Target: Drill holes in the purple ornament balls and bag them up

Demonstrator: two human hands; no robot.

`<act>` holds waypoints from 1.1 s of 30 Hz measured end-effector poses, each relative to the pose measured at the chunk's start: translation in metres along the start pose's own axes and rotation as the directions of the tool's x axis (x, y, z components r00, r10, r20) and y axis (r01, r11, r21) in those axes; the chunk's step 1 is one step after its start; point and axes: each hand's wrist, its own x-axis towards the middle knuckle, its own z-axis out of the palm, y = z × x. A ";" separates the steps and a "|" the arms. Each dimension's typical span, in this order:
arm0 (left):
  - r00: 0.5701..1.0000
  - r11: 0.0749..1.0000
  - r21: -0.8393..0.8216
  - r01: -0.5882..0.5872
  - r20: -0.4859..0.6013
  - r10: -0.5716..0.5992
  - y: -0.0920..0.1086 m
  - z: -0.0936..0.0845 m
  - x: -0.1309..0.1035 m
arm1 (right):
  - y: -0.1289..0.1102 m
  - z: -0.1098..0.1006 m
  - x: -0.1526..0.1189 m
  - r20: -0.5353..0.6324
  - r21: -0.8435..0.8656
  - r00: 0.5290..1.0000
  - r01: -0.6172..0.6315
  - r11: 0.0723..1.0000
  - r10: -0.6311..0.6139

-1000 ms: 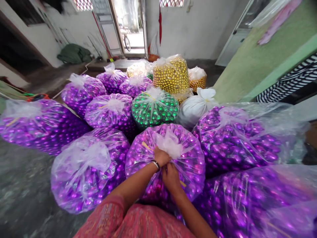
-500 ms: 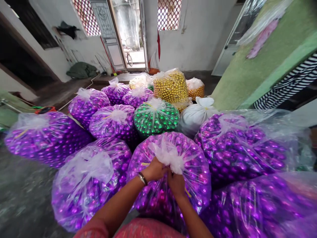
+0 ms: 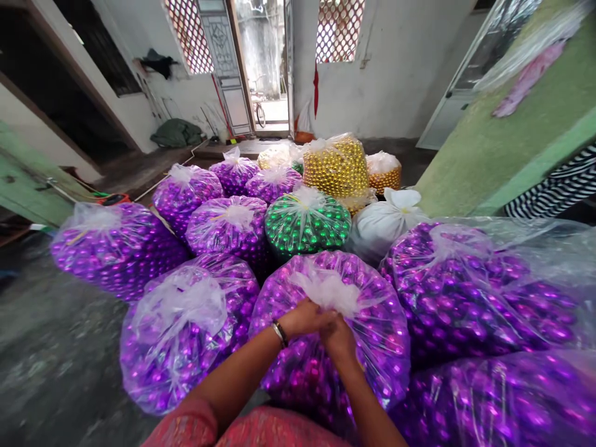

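In front of me stands a clear plastic bag (image 3: 379, 338) full of shiny purple balls, its gathered white-looking top (image 3: 331, 290) flaring out above my fingers. My left hand (image 3: 303, 318), with a bracelet (image 3: 280, 334) at the wrist, is closed at the bag's neck. Touching it, my right hand (image 3: 338, 340) is closed at the same spot. A yellow tie showed on both sides of the hands a moment ago; the fingers hide it now. Close by on the left is another bag of purple balls (image 3: 174, 347), knotted at its top.
More purple-ball bags (image 3: 475, 298) crowd the right side. Behind are a green-ball bag (image 3: 307, 226), a white sack (image 3: 384, 220) and a large gold-ball bag (image 3: 338, 167). A green pillar (image 3: 503, 143) rises at right. Dark floor (image 3: 56, 347) shows at left; a doorway (image 3: 261, 62) stands far back.
The view has swung slightly left, so everything sits farther right. My hands have drawn closer together at the bag's neck, and the yellow tie ends have gone out of sight.
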 end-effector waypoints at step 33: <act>0.870 0.510 -0.724 0.465 0.269 -0.412 -0.018 0.051 -0.022 | 0.036 0.046 -0.060 0.064 0.376 0.992 -0.125 0.918 0.108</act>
